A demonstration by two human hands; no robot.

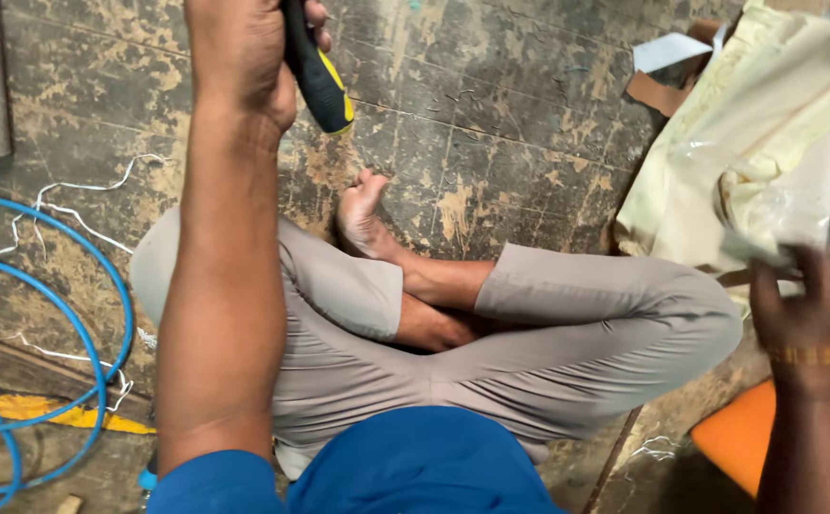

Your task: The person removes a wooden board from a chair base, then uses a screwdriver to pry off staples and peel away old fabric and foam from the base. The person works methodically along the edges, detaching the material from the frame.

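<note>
I sit cross-legged on a worn floor in grey trousers and a blue shirt. My left hand [242, 52] is raised at the top of the view, closed around a tool with a black and yellow handle [320, 81]; the tool's working end is out of frame. My right hand [800, 300] is at the right edge, blurred, gripping the lower edge of a cream cloth in clear plastic wrap [753, 143] that lies on the floor to my right.
Blue cable loops [91, 324] lie on the floor at left with white wire scraps [72, 205] and a yellow strip [44, 411]. An orange cushion [777, 419] sits at lower right. Cardboard and paper pieces [667, 67] lie at top right.
</note>
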